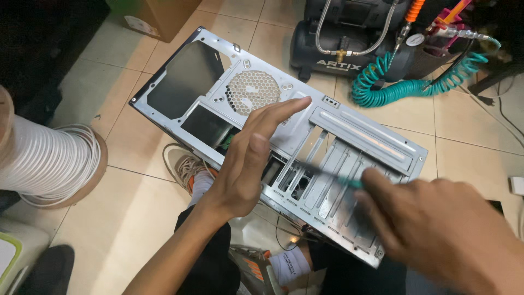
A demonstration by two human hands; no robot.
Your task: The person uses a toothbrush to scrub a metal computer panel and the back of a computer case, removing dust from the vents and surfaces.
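Note:
A grey metal computer case (pixel 355 136) lies tilted across my lap, its rear panel with the round fan grille (pixel 252 92) facing up. My left hand (pixel 245 158) hovers flat over the panel's middle, fingers straight and together, holding nothing. My right hand (pixel 436 224) is blurred at the lower right and grips a screwdriver (pixel 327 173) with a teal handle. Its dark shaft points left toward the expansion slot covers (pixel 338 180).
A black air compressor (pixel 349 49) with a coiled teal hose (pixel 415 82) stands on the tiled floor behind the case. A spool of white cable (pixel 43 158) sits at the left. A cardboard box (pixel 164 16) is at the top. My sneakers (pixel 185 164) show below the case.

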